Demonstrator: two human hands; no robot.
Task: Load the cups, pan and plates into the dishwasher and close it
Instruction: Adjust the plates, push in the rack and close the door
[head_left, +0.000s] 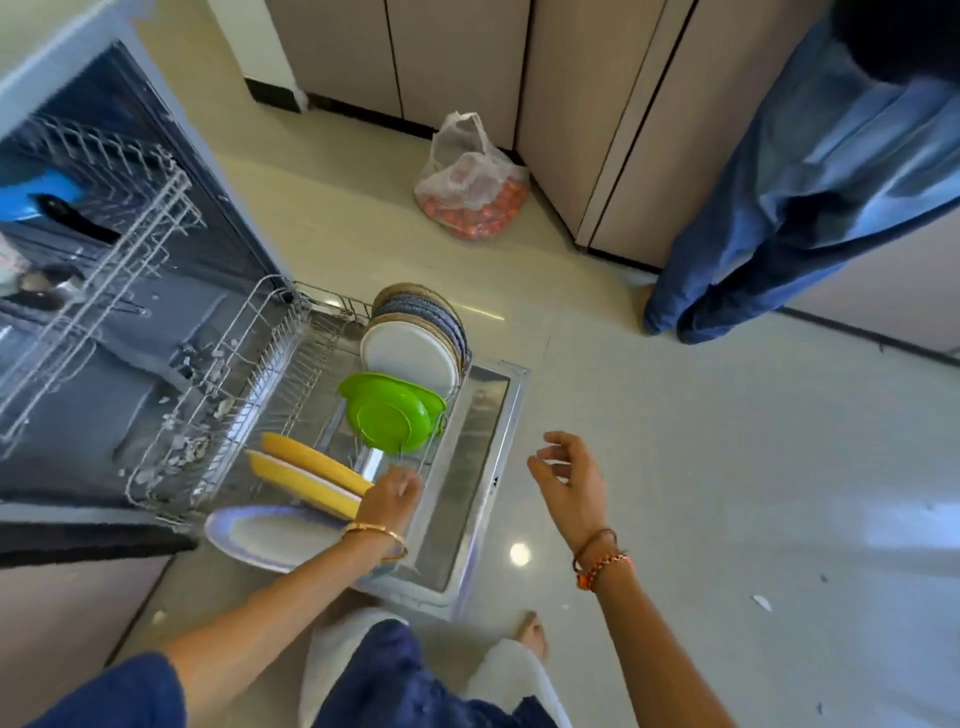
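Observation:
The dishwasher's door (483, 467) lies open and flat, with the lower rack (270, 374) pulled out over it. Standing in the rack are a row of white, blue and brown plates (415, 338), a green plate (389, 415), two yellow plates (306, 470) and a white plate with a blue rim (265, 535). My left hand (389, 493) is at the rack's front rim by the end of the yellow plates; its fingers are blurred. My right hand (569, 478) hovers over the floor to the right of the door, fingers loose, holding nothing.
The upper rack (130, 208) sticks out at the left with a blue item (41, 195) in it. A plastic bag of red produce (470, 192) sits on the floor by the cupboards. Another person in blue jeans (779, 208) stands at the right.

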